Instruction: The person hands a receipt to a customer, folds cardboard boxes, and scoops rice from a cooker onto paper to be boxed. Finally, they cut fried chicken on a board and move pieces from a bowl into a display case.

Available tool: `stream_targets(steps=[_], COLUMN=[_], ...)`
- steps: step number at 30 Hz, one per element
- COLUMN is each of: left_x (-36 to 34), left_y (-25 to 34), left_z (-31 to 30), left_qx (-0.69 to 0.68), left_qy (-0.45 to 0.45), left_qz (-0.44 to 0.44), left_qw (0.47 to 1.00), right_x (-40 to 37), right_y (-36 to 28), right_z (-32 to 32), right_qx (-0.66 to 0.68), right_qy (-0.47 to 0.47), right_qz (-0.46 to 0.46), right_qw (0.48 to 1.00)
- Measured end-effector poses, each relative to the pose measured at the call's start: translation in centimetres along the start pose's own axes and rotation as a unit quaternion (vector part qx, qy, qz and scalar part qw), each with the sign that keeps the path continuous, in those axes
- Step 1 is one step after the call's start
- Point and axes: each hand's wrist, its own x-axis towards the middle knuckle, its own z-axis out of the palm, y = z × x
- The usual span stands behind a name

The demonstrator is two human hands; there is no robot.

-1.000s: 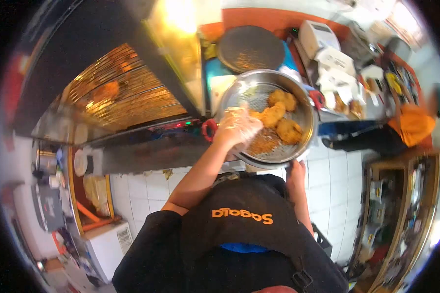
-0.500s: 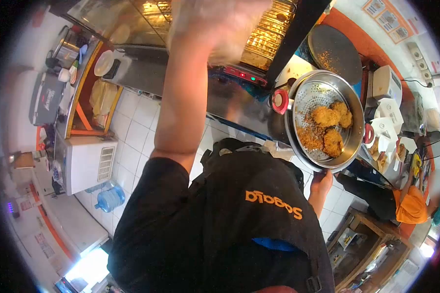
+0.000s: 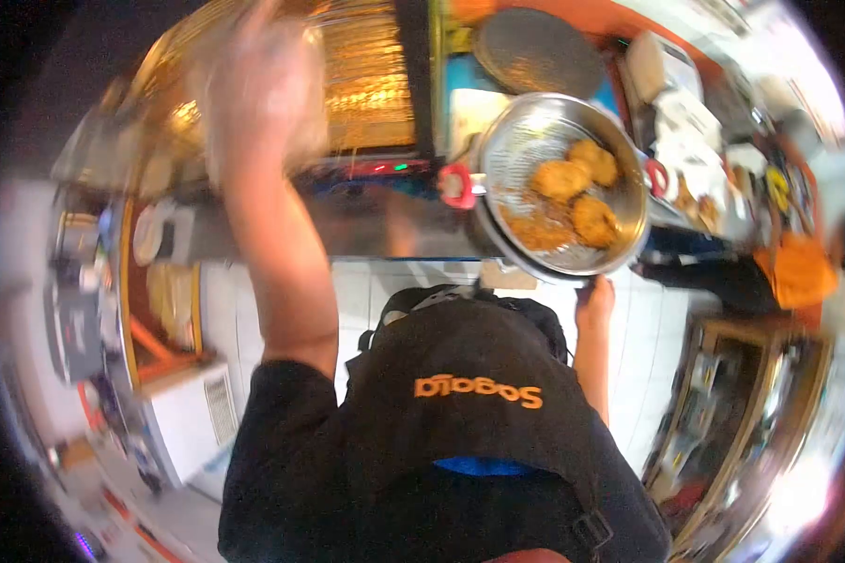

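My left hand (image 3: 263, 94) is raised in front of the lit, wire-racked display warmer (image 3: 361, 84). It is smeared by motion, with something pale and see-through around it, so its fingers cannot be made out. My right hand (image 3: 597, 298) grips the near underside of a steel steamer pan (image 3: 637, 211) with red side handles; its fingertips are hidden beneath. On the pan's perforated insert lie several pieces of golden breaded fried food (image 3: 561, 180) and loose crumbs (image 3: 535, 232).
Beyond the pan sits a round dark tray (image 3: 540, 52) with crumbs. White paper boxes (image 3: 690, 141) stand on the right counter, near a person in an orange top (image 3: 796, 270). Wooden shelves (image 3: 737, 394) stand lower right. A white appliance (image 3: 192, 422) is at left.
The view has turned, shifting the warmer and pan left in the picture. My left hand has moved left across the warmer's front. My right hand stays on the pan.
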Motion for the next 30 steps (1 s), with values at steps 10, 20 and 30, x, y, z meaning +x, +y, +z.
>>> stream_targets(steps=[10,20,30], left_x=[-16.2,-14.0,-5.7], left_y=[15.6,15.8,7.2], left_z=[24.6,30.2,3.8], left_qx=[0.049,-0.009,-0.461], left_qy=[-0.418,-0.544,-0.455], left_qz=[0.250,0.135,-0.086], left_qw=[0.872,0.828,0.757], right_x=[-1.8,-1.8,-0.8], right_y=[-1.4,-1.6,-1.3], right_z=[1.7,1.4,1.0], right_qx=[0.042,0.038,0.047], right_qy=[-0.010,-0.035,-0.023], right_qz=[0.014,0.033,0.053], right_qw=[0.999,0.998,0.997])
